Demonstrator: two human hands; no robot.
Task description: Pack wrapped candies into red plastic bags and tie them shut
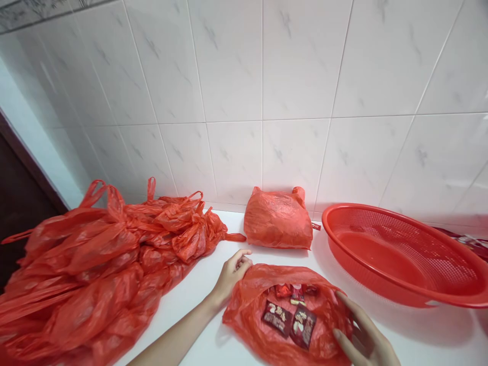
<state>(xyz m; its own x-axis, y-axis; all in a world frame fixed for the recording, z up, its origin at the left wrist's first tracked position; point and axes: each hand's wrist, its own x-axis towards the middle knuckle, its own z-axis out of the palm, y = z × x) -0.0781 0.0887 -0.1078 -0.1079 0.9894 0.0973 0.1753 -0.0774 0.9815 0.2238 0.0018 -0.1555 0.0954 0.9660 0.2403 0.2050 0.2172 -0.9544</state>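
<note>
A red plastic bag lies with its mouth open on the white surface in front of me. Inside it are two dark-red wrapped packets with pale print and several smaller red wrapped pieces. At the bag's back left edge, my left hand is closed on the plastic, its fingers curled and partly hidden. My right hand grips the right side of the bag's mouth between thumb and fingers, part of it cut off by the frame's lower edge.
Many knotted red plastic bags are heaped on the left. A wrapped red bundle stands against the tiled wall. To the right sits a red perforated plastic basket, with a red wrapper partly visible behind it.
</note>
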